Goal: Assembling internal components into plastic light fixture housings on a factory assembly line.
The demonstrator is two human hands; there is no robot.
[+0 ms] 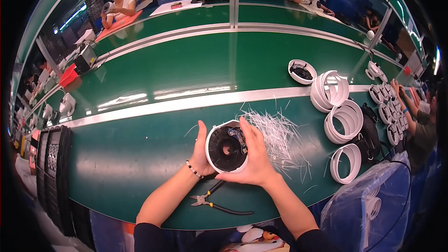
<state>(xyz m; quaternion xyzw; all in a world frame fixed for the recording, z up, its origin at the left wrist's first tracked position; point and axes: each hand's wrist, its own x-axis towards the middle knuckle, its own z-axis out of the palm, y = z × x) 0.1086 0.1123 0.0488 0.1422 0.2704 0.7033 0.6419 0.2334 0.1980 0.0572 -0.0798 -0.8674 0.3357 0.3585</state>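
Gripping with right hand (256, 157), fingers close together on the far right rim, thumb spread to the near edge; cupping with left hand (200, 157), thumb up, other fingers hidden, cannot tell how spread. Held between: a round housing (216, 156), above the green bench (121, 158), near middle. Might scuff its blue circuit board (237, 135) by pressing fingertips inward, or drop through a loosened grip. White-rimmed, black inside, open-centred. Just nearer: pliers (202, 199). Farther right: loose white strips (276, 136).
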